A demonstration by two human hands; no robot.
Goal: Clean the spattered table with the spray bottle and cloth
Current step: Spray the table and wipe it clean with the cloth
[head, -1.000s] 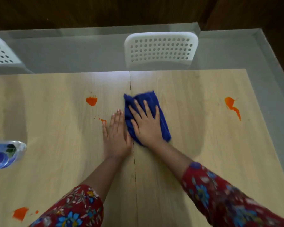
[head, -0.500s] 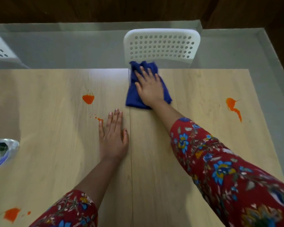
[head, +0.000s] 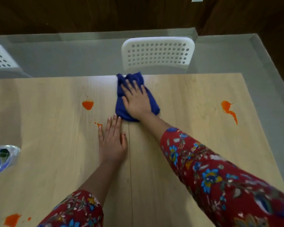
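While the pale wooden table point(head: 187, 95) fills most of the frame, a white perforated chair point(head: 157, 53) stands behind its far edge at upper centre. Just above centre lies the bunched blue cloth point(head: 133, 77), pressed down by the right hand point(head: 136, 102) with straight, spread fingers. The left hand point(head: 111, 143) rests flat and empty below, fingertips just beside the cloth. The spray bottle point(head: 2, 158) sits cut off at the left edge. Orange spatters mark the wood left of the cloth point(head: 87, 105), far right point(head: 228, 110) and lower left point(head: 11, 220).
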